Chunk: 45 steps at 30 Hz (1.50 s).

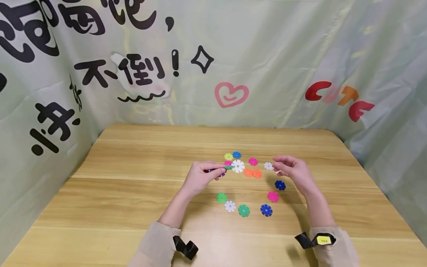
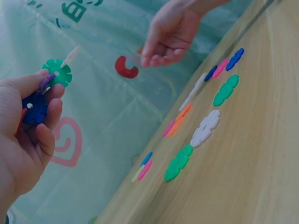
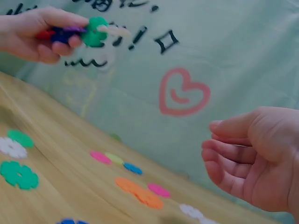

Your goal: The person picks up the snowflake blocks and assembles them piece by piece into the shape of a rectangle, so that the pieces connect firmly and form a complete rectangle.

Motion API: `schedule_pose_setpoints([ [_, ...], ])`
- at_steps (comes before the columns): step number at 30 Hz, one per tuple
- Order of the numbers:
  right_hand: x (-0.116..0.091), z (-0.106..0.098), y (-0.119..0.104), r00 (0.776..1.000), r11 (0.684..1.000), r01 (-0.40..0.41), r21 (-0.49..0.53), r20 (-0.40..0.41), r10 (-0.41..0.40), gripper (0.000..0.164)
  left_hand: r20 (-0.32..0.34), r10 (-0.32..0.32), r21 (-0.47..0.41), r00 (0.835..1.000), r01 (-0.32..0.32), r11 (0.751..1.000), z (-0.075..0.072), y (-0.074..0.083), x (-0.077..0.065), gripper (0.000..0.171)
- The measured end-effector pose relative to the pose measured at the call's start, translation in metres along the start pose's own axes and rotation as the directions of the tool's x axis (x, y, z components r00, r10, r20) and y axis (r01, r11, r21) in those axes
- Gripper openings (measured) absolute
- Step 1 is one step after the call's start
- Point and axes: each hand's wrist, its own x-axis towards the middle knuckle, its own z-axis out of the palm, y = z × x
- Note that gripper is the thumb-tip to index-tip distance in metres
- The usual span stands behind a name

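Note:
My left hand (image 1: 199, 178) pinches a chain of slotted snowflake discs between thumb and fingers, raised over the table. In the left wrist view the chain shows a red disc (image 2: 20, 123), a blue disc (image 2: 35, 112), a purple disc (image 2: 47, 82), a green disc (image 2: 60, 74) and, at its outer end, a white disc (image 2: 71, 56). Level with it, to the right, my right hand (image 1: 296, 174) hovers with loosely bent fingers and nothing in them. In the head view its fingertips appear beside a loose white disc (image 1: 268, 166).
Loose discs lie flat on the wooden table (image 1: 133, 207): orange ones (image 1: 257, 174), pink (image 1: 272, 196), blue (image 1: 266, 210), green (image 1: 244, 210) and white (image 1: 230, 206), plus a yellow disc (image 1: 228, 157) farther back. A printed curtain (image 1: 267, 55) hangs behind the table.

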Motion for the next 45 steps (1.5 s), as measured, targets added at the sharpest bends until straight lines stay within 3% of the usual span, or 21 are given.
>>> schedule_pose_setpoints([
  [3, 0.003, -0.002, 0.012, 0.998, 0.997, -0.055, -0.056, -0.009, 0.054, 0.044, -0.005, 0.029, 0.014, 1.0, -0.029, 0.999, -0.001, -0.002, 0.0, 0.018],
  [6, 0.007, 0.003, 0.025, 0.996, 0.988, -0.088, -0.126, -0.019, 0.086, 0.044, 0.003, 0.027, 0.011, 1.0, -0.027, 1.0, -0.001, -0.001, 0.0, 0.017],
  [10, 0.015, 0.019, 0.035, 0.998, 0.961, -0.063, -0.27, -0.004, 0.065, 0.039, 0.012, -0.003, -0.003, 1.0, 0.003, 1.0, 0.0, 0.001, 0.001, 0.016],
  [14, 0.02, 0.033, 0.039, 0.999, 0.909, -0.037, -0.416, -0.01, 0.036, 0.034, 0.021, -0.007, -0.016, 1.0, 0.007, 1.0, 0.001, 0.002, 0.001, 0.016],
  [19, 0.023, 0.041, 0.041, 1.0, 0.818, -0.006, -0.575, -0.013, -0.003, 0.034, 0.034, 0.004, -0.026, 0.999, -0.003, 1.0, 0.001, 0.0, 0.001, 0.015],
  [23, 0.023, 0.043, 0.041, 1.0, 0.783, 0.005, -0.622, -0.02, -0.022, 0.029, 0.037, 0.005, -0.019, 0.999, -0.004, 1.0, 0.002, 0.0, 0.001, 0.015],
  [27, 0.021, 0.043, 0.04, 0.999, 0.8, -0.016, -0.6, -0.039, -0.009, 0.02, 0.032, -0.004, -0.015, 0.999, 0.005, 1.0, 0.002, -0.001, 0.002, 0.015],
  [33, 0.018, 0.042, 0.037, 0.997, 0.794, 0.023, -0.607, -0.04, -0.059, 0.01, 0.021, -0.016, -0.015, 1.0, 0.016, 1.0, 0.001, -0.001, 0.001, 0.016],
  [35, 0.017, 0.041, 0.035, 0.997, 0.818, 0.029, -0.574, -0.042, -0.065, 0.01, 0.019, -0.019, -0.008, 1.0, 0.019, 1.0, 0.001, 0.0, 0.001, 0.016],
  [40, 0.009, 0.045, 0.012, 0.996, 0.916, 0.055, -0.398, -0.048, -0.081, 0.014, 0.029, -0.019, -0.003, 0.999, 0.019, 1.0, 0.001, 0.003, 0.002, 0.015],
  [42, 0.003, 0.048, -0.002, 0.993, 0.937, 0.087, -0.337, -0.041, -0.107, 0.017, 0.034, -0.013, -0.007, 0.999, 0.013, 1.0, 0.001, 0.003, 0.002, 0.015],
  [45, -0.005, 0.052, -0.018, 0.983, 0.944, 0.17, -0.283, -0.021, -0.184, 0.017, 0.039, -0.006, -0.012, 0.999, 0.006, 1.0, 0.002, 0.003, 0.002, 0.015],
])
